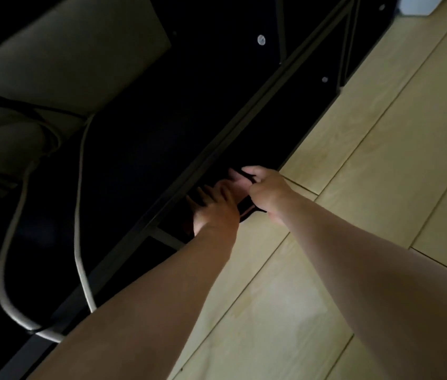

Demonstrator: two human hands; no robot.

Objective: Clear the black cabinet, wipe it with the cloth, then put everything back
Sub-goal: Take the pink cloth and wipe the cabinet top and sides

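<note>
wood floor [367, 149], black cabinet [162, 133], right hand [267, 190] grips dark item [245, 209], left hand [214, 208] beside

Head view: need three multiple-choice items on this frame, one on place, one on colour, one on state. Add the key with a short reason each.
1. Where on the cabinet do the left hand and right hand reach?
A) its top
B) its far end
C) its open front, under the top edge

2. What colour is the thick cable looping over the cabinet top?
A) pale grey
B) red
C) green

3. What is the right hand doing?
A) lying flat and open
B) gripping a dark strap-like thing
C) holding the cable

Key:
1 C: both hands sit just below the front edge, in the dark opening.
2 A: the cable reads pale grey against the black top.
3 B: its fingers curl round the dark strap-like thing, well away from the cable.
</note>
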